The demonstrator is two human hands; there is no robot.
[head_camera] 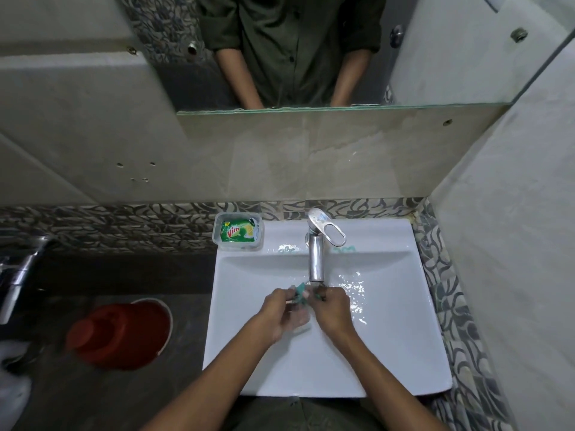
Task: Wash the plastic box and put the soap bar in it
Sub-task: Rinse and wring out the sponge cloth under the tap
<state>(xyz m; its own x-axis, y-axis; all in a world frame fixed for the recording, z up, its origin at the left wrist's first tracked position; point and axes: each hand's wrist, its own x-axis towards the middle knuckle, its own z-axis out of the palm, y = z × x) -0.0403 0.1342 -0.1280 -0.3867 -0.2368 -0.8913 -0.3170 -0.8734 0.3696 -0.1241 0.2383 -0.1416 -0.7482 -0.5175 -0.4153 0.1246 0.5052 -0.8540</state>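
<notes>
A clear plastic box (217, 241) stands on the back left corner of the white sink (389, 353), with a green wrapped Vim soap bar (238, 232) inside it. Over the basin, just below the spout of the steel tap (316, 259), my left hand (278, 314) and my right hand (332, 309) meet. Both pinch a small teal piece (300, 291), which looks like a scrub pad. A blurred translucent plastic piece (301, 321) shows under my left fingers; whether a hand holds it I cannot tell.
Water glistens on the basin right of the tap. A red bucket (124, 331) with a red mug stands on the dark floor to the left. Another tap (18, 269) juts from the left wall. A mirror (311, 51) hangs above the tiled wall.
</notes>
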